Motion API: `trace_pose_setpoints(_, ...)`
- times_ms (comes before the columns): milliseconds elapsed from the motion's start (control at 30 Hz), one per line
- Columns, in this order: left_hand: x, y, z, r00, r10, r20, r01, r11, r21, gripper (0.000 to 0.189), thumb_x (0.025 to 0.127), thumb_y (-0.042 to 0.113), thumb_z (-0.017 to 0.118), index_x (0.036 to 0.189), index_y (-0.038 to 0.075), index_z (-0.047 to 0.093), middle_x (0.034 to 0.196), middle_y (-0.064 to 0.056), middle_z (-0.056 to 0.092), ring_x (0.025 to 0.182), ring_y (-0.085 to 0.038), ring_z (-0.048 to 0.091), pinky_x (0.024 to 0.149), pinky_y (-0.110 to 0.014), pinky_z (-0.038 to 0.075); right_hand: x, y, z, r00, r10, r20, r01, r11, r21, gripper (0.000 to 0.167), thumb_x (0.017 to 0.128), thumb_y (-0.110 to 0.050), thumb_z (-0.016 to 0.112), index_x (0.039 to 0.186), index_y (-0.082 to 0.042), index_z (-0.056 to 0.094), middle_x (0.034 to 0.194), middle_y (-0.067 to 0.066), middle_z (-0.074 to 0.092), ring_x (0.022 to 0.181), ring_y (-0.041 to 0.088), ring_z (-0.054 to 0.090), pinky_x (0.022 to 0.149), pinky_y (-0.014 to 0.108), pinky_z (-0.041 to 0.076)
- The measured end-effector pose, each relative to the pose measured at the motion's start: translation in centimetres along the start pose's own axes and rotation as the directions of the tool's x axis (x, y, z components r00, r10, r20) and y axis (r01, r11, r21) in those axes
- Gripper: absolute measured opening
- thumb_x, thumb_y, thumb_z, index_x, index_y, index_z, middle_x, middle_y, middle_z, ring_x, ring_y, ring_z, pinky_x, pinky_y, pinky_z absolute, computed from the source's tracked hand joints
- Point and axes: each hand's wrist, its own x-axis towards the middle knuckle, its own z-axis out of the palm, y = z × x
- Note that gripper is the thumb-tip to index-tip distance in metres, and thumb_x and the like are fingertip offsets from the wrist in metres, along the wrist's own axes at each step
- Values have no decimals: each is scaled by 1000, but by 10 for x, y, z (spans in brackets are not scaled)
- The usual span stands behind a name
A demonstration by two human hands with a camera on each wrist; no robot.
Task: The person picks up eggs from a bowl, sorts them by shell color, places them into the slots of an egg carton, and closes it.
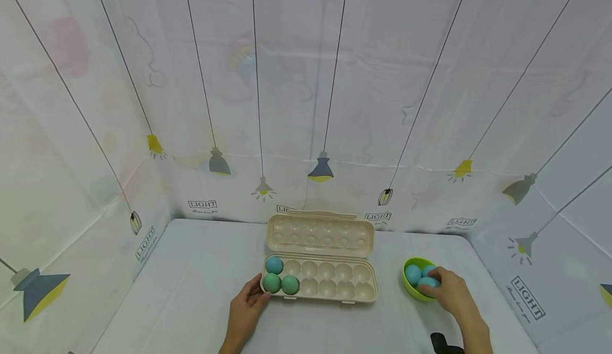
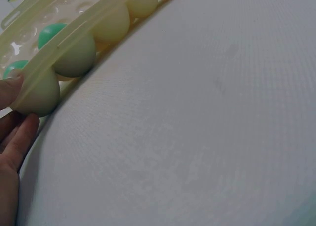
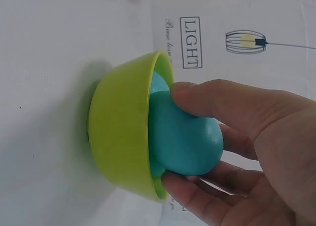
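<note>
A beige egg carton (image 1: 327, 289) lies with its lid (image 1: 320, 235) raised at the back. In its left end sit one blue egg (image 1: 274, 264) and two green eggs (image 1: 281, 284). My left hand (image 1: 246, 311) grips the carton's left front corner, thumb (image 2: 11, 87) over the rim and fingers beneath. On the right, a lime green bowl (image 3: 121, 129) holds several blue eggs (image 1: 413, 274). My right hand (image 1: 451, 290) holds a blue egg (image 3: 187, 134) at the bowl's mouth, thumb on one side and fingertips on the other; the egg's inner end is hidden by the bowl wall.
A white-covered table (image 1: 201, 274) carries everything, with a patterned cloth backdrop (image 1: 296, 104) standing behind and at both sides. A black object (image 1: 444, 343) shows beside my right forearm at the bottom edge of the head view.
</note>
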Motion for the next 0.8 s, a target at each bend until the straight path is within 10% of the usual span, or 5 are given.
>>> trace_pose_setpoints(800, 0, 1, 0, 1000, 5, -5, -5, 1000, 21, 58, 88, 25, 79, 140, 11, 57, 127, -14, 68, 110, -23, 71, 86, -15, 56, 0, -6, 7, 993, 49, -112, -43, 998, 55, 65, 88, -26, 70, 134, 14, 48, 127, 38, 41, 114, 51, 50, 99, 67, 44)
